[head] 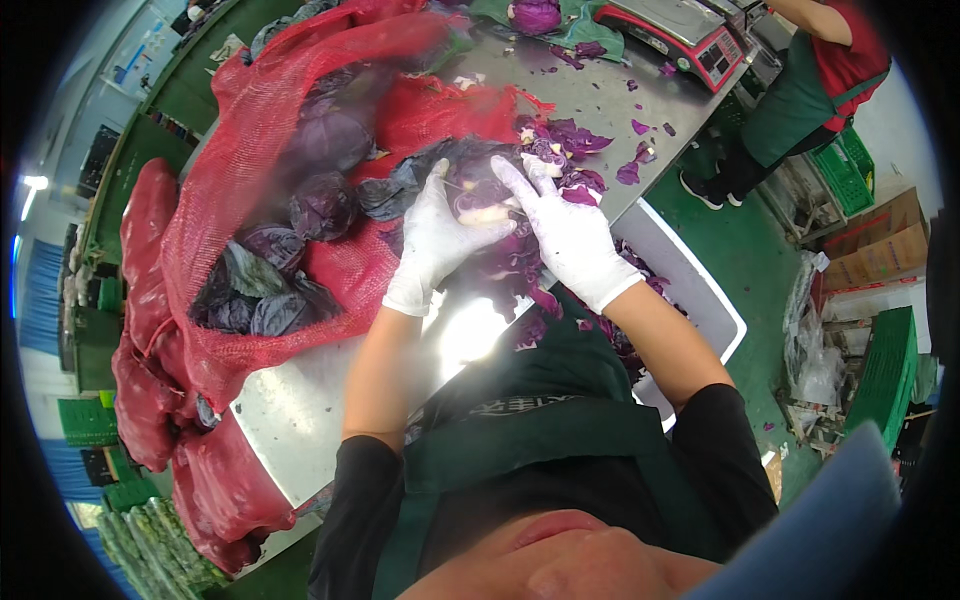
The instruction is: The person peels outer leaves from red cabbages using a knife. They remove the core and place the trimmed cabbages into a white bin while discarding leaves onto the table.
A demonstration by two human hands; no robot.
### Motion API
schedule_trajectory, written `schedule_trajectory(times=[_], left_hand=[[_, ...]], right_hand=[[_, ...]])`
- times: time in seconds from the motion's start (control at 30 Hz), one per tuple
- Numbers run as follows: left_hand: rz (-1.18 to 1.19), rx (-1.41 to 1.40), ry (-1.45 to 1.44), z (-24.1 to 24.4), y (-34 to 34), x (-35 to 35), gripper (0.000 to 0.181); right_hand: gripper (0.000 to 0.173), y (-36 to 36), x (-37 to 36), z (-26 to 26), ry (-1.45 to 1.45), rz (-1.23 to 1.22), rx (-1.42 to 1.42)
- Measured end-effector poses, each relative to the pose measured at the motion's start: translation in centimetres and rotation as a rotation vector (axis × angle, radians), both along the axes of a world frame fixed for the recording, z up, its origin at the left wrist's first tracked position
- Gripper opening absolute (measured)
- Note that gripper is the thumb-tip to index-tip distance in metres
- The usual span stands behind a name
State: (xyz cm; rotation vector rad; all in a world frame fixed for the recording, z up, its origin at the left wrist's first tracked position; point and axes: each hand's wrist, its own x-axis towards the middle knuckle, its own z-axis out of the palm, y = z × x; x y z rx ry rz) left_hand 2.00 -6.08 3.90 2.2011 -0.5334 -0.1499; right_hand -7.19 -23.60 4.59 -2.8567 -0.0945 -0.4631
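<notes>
My left hand (435, 244) wears a white glove and lies at the left side of a heap of red cabbage trimmings (514, 255). Its thumb reaches over the heap, apart from the fingers. On the heap's right side is my right hand (574, 236), gloved too, its fingers spread over the leaves. Pale cut stem pieces show between the hands, though haze blurs the detail. Dark outer leaves (390, 196) lie just beyond my left hand. To the left, whole red cabbages (324, 206) sit in the mouth of a red mesh sack (225, 217).
A white-rimmed bin (724, 300) holding leaf scraps stands below the right edge of the metal table (300, 409). A red digital scale (690, 45) and another cabbage (534, 15) sit at the far end. A co-worker (810, 97) stands beyond. Full red sacks (154, 322) line the left.
</notes>
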Motion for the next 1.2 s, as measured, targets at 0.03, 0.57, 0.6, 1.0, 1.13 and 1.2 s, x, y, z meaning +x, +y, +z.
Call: schedule_trajectory(times=[0.03, 0.57, 0.6, 1.0, 1.13, 1.2], left_hand=[[0.012, -0.039, 0.026, -0.1, -0.1, 0.0, 0.126], [-0.13, 0.04, -0.336, -0.7, -1.7, -1.1, 0.119], [-0.16, -0.001, -0.285, -1.2, -1.7, -0.8, 0.123], [0.055, -0.146, -0.742, -2.2, 0.8, -5.4, 0.092], [0.111, 0.05, -0.374, -4.7, 2.4, -8.7, 0.065], [0.088, -0.109, 0.062, -3.4, 0.9, -7.4, 0.073]], right_hand=[[0.07, -0.2, 0.3, -0.2, -0.024, 0.014, 0.008], [0.048, -13.2, 14.4, -4.5, 0.429, -0.164, -0.002], [0.048, -14.7, 14.6, -7.0, 0.367, -0.201, 0.096], [0.046, -4.4, 7.6, -1.2, 0.209, 0.123, 0.706], [0.051, -4.1, 9.0, -0.6, 0.3, 0.016, 0.777], [0.053, -4.0, 8.9, -0.4, 0.326, -0.041, 0.867]])
